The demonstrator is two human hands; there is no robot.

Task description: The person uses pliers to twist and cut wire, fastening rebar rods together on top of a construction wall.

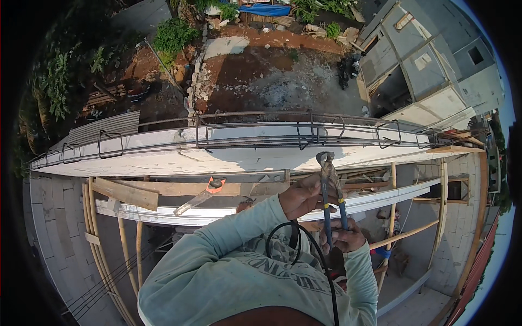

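Observation:
A pair of end-cutting pincers [326, 176] with blue handles stands upright in front of me, its jaws pointing away toward the wall. My right hand [349, 239] is closed around the lower ends of the handles, which are slightly spread. Higher up, my left hand [300, 199] has curled fingers against the pincers below the jaws; part of its grip is hidden behind the handles. Just beyond the jaws runs a rebar cage [253, 142] of long bars and square stirrups, lying along the top of the white block wall [163, 157].
A handsaw [198, 196] with an orange and black handle lies on a plank left of my arm. A white metal beam [402, 193], bamboo poles [392, 217] and a loose board [126, 194] surround me. Beyond the wall, the ground [261, 76] lies far below. A black cable crosses my front.

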